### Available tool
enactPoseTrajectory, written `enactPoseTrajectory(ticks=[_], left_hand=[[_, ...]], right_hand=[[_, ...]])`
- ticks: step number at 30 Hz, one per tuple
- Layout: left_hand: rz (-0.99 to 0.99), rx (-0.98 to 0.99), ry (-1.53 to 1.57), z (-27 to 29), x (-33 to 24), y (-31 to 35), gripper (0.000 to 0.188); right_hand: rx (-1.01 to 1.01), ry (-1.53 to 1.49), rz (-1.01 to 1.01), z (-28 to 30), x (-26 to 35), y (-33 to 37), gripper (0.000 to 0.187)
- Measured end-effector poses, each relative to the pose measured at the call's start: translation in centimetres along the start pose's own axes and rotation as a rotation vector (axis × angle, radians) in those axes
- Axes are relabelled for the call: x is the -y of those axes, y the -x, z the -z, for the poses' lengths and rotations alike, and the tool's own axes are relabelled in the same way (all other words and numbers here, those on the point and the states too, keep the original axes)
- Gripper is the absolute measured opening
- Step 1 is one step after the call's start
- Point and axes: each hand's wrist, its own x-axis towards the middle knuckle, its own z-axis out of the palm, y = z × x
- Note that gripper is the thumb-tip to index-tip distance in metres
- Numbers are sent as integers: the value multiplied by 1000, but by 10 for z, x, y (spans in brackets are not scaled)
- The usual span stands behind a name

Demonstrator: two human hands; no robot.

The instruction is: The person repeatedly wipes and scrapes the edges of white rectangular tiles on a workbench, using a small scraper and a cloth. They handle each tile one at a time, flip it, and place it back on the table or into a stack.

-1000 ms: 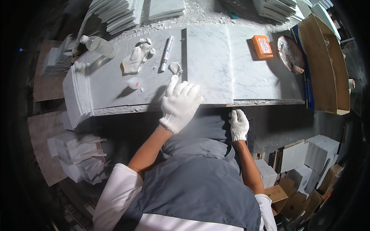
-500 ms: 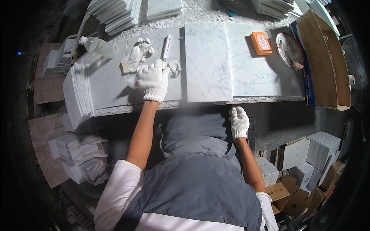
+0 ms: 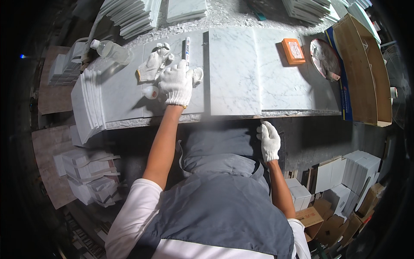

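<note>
My left hand point(image 3: 176, 86), in a white knitted glove, reaches over the marble tiles. Its fingertips are bent down at the lower end of a white marker point(image 3: 187, 48) and cover that end. Beside the hand lies a spare white glove point(image 3: 150, 67), crumpled, and a bit of white cloth point(image 3: 197, 77) sticks out on its other side. A small white bottle point(image 3: 151, 92) rests close to the wrist. My right hand point(image 3: 270, 140), gloved too, is curled just below the bench edge; what its fingers hold, if anything, is hidden.
A raised marble tile point(image 3: 234, 71) lies mid-bench. To the right are an orange box point(image 3: 293, 51), a round dish point(image 3: 324, 59) and an open cardboard carton point(image 3: 361, 69). A clear bottle point(image 3: 113, 52) and leaning tiles point(image 3: 88, 101) are at left. Tile stacks point(image 3: 131, 17) stand behind.
My left hand has moved slightly right and away from me, and the marker has turned straighter under its fingertips. The small bottle shows more fully. My right hand has lowered and tilted slightly.
</note>
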Motion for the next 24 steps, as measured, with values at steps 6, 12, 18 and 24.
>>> enactPoseTrajectory(ticks=[6,12,18,24], left_hand=[[125,83,-55,6,-6,-6,27],[95,218,-59,3,-4,-13,28],[168,69,-126,15,-7,-6,38],[43,1,275,77,-9,49,45]], right_hand=[[68,17,-44,9,-13,14,35],[267,135,108,-5,-7,30,42],[400,170,149,-16,16,33,40],[515,77,18,-33,49,35,50]])
